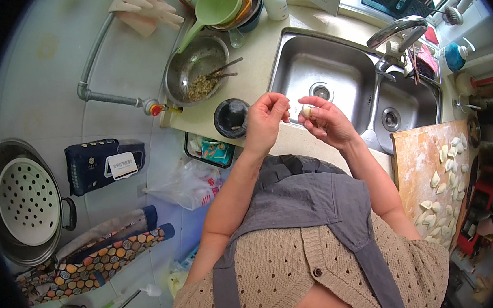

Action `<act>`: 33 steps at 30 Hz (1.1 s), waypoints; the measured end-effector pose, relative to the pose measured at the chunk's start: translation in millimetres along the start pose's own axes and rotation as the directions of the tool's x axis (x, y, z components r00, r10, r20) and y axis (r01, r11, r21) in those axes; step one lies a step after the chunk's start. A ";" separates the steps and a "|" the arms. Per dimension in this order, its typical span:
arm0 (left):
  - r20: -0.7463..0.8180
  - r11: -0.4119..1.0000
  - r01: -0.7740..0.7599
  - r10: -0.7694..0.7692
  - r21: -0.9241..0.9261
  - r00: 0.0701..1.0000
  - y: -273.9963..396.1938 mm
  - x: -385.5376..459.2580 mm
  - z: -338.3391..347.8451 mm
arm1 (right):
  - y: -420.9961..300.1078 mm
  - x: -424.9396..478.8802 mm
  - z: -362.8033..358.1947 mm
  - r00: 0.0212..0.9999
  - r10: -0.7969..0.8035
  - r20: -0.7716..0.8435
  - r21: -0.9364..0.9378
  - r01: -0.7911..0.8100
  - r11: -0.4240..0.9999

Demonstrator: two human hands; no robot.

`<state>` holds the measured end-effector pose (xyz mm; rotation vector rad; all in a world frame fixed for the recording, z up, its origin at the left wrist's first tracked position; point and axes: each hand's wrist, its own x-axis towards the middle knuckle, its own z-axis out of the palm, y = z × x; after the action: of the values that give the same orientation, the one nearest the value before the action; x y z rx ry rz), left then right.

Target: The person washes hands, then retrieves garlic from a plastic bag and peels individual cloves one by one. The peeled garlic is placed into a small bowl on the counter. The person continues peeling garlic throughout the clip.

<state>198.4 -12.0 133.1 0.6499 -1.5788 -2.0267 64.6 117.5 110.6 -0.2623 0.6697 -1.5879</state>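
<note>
Between the thumb and fingers of my right hand (324,117) is a small whitish piece that looks like a garlic clove (307,111), held above the near edge of the left sink basin. My left hand (270,113) is just left of it, the thumb pressed to the curled fingertips; whether something tiny is pinched there cannot be seen. The two hands do not touch. Close beside my left hand stands a dark stone mortar (229,117) with a small pale piece inside. Behind it a steel bowl (175,75) holds a chopped filling (201,87) and utensils.
A double steel sink (281,71) with a chrome faucet (397,33) lies ahead. On the right, a floured wooden board (407,158) bears several dumplings (435,178). Stacked colanders (217,4) and a pump bottle (275,2) stand at the back. A gas pipe (112,98) runs along the left wall.
</note>
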 end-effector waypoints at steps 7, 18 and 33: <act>-0.048 0.983 -0.041 0.050 0.181 0.998 -2.5 -7.9 12.3 | -2.4 -2.6 -1.7 0.999 -0.013 -0.041 0.005 0.013 1.000; 0.031 0.786 -0.181 0.202 0.591 0.979 11.3 -17.9 28.3 | 4.9 -6.5 -10.7 0.996 -0.066 -0.055 -0.127 0.059 0.990; 0.231 0.486 -0.380 0.339 0.787 0.912 2.9 -21.5 29.2 | 0.3 -15.8 -6.4 0.993 -0.061 -0.098 -0.253 0.034 0.967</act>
<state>196.6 22.7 143.8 0.4933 -2.4494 -0.8939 63.7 134.4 108.7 -0.3856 0.9555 -1.5706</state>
